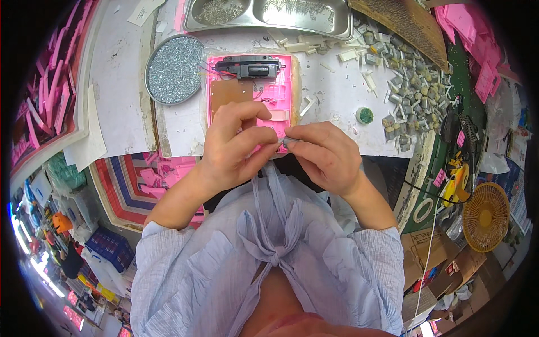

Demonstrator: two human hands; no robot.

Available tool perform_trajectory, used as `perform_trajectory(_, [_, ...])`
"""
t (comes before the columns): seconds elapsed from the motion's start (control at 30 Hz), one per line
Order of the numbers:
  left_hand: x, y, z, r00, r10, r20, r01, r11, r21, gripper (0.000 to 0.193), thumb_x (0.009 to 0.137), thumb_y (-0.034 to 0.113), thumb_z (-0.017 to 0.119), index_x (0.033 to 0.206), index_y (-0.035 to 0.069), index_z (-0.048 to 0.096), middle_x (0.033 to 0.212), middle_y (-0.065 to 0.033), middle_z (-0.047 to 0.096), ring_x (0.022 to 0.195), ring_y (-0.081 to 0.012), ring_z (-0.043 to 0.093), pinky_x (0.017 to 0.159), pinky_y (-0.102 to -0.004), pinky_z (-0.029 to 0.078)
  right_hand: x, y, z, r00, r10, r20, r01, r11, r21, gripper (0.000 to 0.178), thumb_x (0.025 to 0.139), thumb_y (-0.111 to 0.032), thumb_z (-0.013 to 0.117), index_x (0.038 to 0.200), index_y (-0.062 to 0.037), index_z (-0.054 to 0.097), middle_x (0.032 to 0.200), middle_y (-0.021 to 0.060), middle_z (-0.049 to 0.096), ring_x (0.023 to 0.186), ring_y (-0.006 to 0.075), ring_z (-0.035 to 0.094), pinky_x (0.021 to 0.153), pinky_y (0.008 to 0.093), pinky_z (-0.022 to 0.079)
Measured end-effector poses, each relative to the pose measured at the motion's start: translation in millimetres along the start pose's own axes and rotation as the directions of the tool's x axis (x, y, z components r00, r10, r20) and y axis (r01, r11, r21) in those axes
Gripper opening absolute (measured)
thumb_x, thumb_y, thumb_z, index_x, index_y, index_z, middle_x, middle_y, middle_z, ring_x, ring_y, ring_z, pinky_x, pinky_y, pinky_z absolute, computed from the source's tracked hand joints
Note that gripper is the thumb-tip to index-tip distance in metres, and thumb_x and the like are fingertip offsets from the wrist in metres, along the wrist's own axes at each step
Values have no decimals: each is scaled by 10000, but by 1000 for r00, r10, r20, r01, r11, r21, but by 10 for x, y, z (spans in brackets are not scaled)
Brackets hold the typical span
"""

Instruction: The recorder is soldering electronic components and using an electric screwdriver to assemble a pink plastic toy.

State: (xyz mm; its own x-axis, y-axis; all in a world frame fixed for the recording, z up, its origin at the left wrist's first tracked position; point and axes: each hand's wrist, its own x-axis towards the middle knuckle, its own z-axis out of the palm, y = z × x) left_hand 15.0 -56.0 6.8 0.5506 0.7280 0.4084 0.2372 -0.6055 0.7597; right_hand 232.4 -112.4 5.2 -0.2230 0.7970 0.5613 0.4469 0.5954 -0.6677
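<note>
My left hand (236, 143) and my right hand (323, 151) meet at the table's near edge, fingertips together on a small grey metal part (287, 141). Both pinch it from opposite sides. Just beyond them lies a pink plastic housing (250, 90), open side up, with a brown circuit board (227, 92) inside and a black module (250, 66) with red wires across its far end. My left hand covers the housing's near part.
A round tin of small silver screws (174, 68) sits left of the housing. A steel two-compartment tray (269, 14) stands at the back. Several small grey motors (412, 84) and white plastic bits lie to the right. Pink parts fill a striped bag (151, 174).
</note>
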Motion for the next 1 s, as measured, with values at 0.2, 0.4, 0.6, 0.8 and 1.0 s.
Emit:
perform_trajectory(0.2, [52, -11, -45, 995, 27, 100, -17, 995, -97, 272, 745, 3, 798, 974, 54, 661, 1179, -140, 598, 859, -264, 599, 735, -379, 502, 0, -17, -19, 999, -15, 42, 15, 1000, 8, 341, 757, -14, 774, 1084, -63, 690, 1057, 145, 722, 873, 309, 707, 734, 382, 604])
perform_trajectory(0.4, [47, -21, -61, 993, -25, 114, 45, 984, -175, 266, 755, -16, 807, 964, 41, 652, 1160, -155, 569, 893, -274, 615, 756, -357, 538, 15, 1, -39, 998, -41, 51, 40, 999, 12, 403, 747, 31, 810, 1106, -70, 658, 1065, 137, 733, 845, 299, 720, 695, 356, 592])
perform_trajectory(0.6, [47, -7, -60, 995, -54, 84, 65, 989, -134, 256, 740, -9, 829, 933, 43, 669, 1147, -149, 567, 927, -267, 631, 763, -345, 555, 32, -4, -51, 999, -31, 41, 30, 999, 21, 273, 775, -26, 758, 1043, -47, 714, 1038, 141, 728, 864, 294, 715, 728, 378, 607])
perform_trajectory(0.8, [60, 17, -45, 995, -66, 76, 75, 988, -133, 252, 749, -21, 817, 950, 48, 682, 1140, -145, 581, 960, -261, 631, 759, -330, 557, 27, 8, -67, 998, -44, 40, 43, 999, 26, 275, 770, -34, 766, 1042, -32, 728, 1055, 146, 728, 879, 297, 714, 739, 381, 608])
perform_trajectory(1.0, [117, 74, -72, 991, -22, 132, 32, 997, -75, 235, 768, -33, 776, 953, 35, 648, 1137, -148, 591, 961, -282, 628, 786, -368, 548, 20, 30, -91, 995, -75, 69, 74, 997, 19, 323, 740, 6, 810, 1042, -45, 706, 1067, 151, 732, 840, 310, 718, 698, 359, 604])
